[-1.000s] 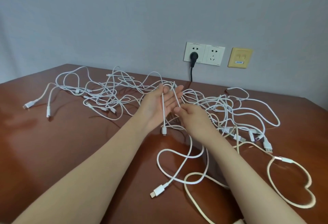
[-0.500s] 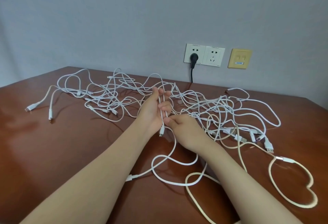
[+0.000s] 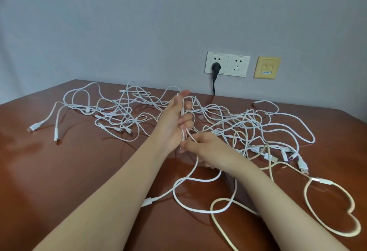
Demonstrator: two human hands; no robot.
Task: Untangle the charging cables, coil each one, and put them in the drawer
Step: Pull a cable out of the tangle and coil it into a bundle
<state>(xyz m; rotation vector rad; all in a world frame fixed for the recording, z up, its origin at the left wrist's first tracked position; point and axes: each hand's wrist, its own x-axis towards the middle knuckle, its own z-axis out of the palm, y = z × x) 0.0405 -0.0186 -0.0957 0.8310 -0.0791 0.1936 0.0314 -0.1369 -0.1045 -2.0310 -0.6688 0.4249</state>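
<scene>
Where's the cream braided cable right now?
Head view, near right of the table: the cream braided cable lies in a heart-shaped loop just right of the right forearm, running into the white tangle.

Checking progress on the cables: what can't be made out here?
Head view:
- Drawer: out of frame.
- Tangle: overlaps, cables uncountable.
- Beige cable: cut by bottom edge.
- Coil in left hand: turns hidden by fingers.
- Right hand: grip hidden by its back.

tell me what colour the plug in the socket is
The plug is black; head view shows it best.
</scene>
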